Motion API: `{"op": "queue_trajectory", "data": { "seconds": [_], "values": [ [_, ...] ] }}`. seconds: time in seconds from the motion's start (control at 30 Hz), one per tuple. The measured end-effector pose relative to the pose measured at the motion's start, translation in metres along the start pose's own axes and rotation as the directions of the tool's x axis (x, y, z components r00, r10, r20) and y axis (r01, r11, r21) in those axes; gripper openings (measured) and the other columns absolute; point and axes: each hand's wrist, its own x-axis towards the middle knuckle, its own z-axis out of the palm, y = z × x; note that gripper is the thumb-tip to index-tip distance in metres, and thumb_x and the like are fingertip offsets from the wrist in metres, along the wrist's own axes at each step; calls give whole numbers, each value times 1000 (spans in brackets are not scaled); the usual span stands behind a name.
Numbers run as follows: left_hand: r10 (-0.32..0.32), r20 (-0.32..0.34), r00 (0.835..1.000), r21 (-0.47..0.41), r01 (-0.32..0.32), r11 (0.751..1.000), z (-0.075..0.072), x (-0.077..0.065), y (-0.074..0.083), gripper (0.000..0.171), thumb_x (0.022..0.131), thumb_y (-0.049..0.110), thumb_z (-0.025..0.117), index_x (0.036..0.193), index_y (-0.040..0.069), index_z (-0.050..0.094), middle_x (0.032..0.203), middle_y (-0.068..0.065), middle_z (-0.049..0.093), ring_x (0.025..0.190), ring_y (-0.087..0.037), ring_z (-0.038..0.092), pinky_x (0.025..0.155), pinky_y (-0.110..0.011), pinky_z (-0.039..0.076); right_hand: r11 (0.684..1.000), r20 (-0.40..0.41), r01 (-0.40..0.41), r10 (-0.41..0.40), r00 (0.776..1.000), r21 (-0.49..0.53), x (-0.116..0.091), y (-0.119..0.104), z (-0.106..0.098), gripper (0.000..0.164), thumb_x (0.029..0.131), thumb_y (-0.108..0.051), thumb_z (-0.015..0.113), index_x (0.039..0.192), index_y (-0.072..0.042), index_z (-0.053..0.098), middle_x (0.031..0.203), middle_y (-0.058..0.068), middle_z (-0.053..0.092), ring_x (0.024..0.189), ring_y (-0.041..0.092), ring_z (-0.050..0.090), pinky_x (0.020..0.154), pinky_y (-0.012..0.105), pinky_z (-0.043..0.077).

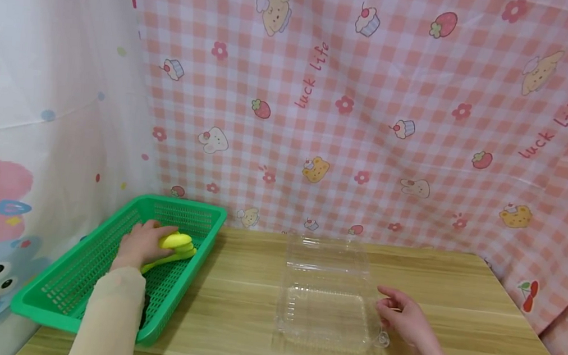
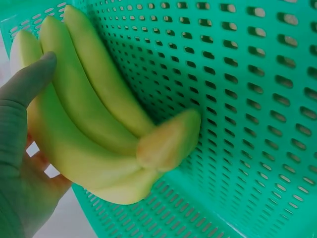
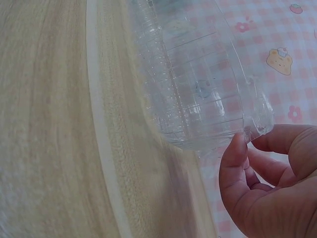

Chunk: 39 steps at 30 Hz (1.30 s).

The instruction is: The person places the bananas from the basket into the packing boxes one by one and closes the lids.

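Left hand (image 1: 143,244) clamped on 1 banana bunch (image 2: 86,109) inside the green basket (image 1: 183,283); thumb across the fruit, stem end outside the grip (near the basket wall). Right hand (image 1: 406,318) pinches the edge of 1 open clear clamshell (image 1: 327,322) on the table (image 1: 493,331).

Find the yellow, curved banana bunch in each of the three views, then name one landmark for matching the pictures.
Head: lower left; the banana bunch is in the person's left hand.
Left wrist: the banana bunch spans the upper left to the centre.
Right wrist: not in it.
Landmark: the green, perforated plastic basket, shared by the head and left wrist views.
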Motion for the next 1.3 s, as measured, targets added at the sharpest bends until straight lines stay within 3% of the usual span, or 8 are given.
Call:
{"op": "queue_trajectory", "data": {
  "seconds": [0.2,0.6,1.0,1.3],
  "values": [
    [-8,54,999,-29,9,1000,-2,0,0,63,86,32,74,141,10,55,131,-33,48,104,-52,51,73,-65,47,1000,0,-2,2,1000,-12,1,0,0,50,96,2,57,140,18,37,93,5,58,69,12,53,60,22,50],
    [13,31,999,-44,-11,999,-4,-1,2,57,83,28,76,135,10,61,121,-28,55,94,-44,55,65,-56,49,1000,-13,-7,7,1000,-10,0,0,0,48,96,3,58,139,16,41,91,6,57,66,12,51,57,21,46],
    [31,-57,998,-42,-33,999,-8,4,5,54,82,27,77,132,12,64,126,-27,56,101,-47,55,73,-61,49,1000,1,-12,12,1000,7,0,-1,0,50,97,2,57,140,17,37,94,7,58,69,13,52,59,23,49],
    [40,-87,995,-13,-42,999,-15,3,5,53,82,24,76,132,12,64,128,-26,55,103,-46,52,76,-61,44,1000,0,-14,14,1000,14,-1,-2,0,51,97,2,57,141,17,37,94,7,58,68,13,52,59,22,49]
  ]
}}
